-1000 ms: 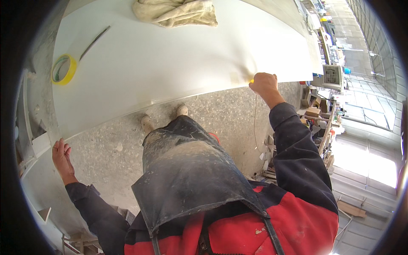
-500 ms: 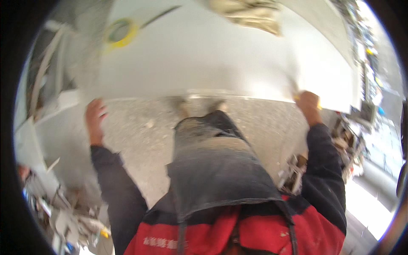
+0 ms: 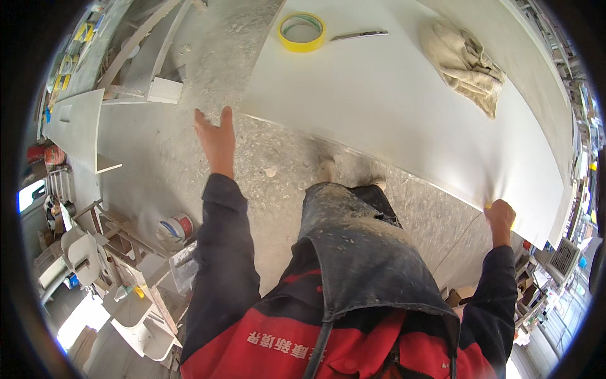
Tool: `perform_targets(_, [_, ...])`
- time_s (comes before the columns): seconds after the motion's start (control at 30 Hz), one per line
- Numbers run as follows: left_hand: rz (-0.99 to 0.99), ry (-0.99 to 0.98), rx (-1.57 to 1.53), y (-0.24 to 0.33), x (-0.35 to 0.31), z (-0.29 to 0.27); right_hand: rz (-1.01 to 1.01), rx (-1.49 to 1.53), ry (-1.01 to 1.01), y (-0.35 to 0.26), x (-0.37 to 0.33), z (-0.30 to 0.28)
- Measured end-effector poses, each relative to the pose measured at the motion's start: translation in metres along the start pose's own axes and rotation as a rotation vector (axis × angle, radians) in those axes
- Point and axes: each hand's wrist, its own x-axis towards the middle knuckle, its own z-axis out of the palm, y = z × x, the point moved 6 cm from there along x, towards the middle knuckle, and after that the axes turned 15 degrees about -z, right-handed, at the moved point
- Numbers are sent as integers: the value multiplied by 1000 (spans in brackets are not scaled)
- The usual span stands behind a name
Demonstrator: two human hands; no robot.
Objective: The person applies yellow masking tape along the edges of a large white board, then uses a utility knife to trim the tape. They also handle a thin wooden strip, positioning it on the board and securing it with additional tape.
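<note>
A large white panel [image 3: 379,107] spans the space in front of me. Beyond its left corner, my left hand [image 3: 218,142] hovers with thumb and fingers apart, holding nothing. At the panel's near edge on the right, my right hand [image 3: 500,218] is closed in a fist. Bits of yellow show beside its fingers, but what it grips is mostly hidden. A yellow roll of tape [image 3: 302,45] lies on the panel's far left part, with a slim utility knife [image 3: 360,35] beside it. Farther right rests a crumpled beige cloth [image 3: 464,66].
Dusty concrete floor [image 3: 265,164] runs between me and the panel. Wooden frames [image 3: 136,47] and an upright white board [image 3: 76,129] stand at the left. A white and red bucket [image 3: 175,230] sits near offcuts at lower left. Clutter lines the right side.
The view has swung, so the panel now slants down to the right. My left hand's fingers have spread apart near the panel's corner. My right hand remains closed at the near edge.
</note>
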Motion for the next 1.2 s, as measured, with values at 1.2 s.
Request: perform_targets(1.2, [1032,-405,653,76,-275,116,-76,231,-44,12,-9,-12])
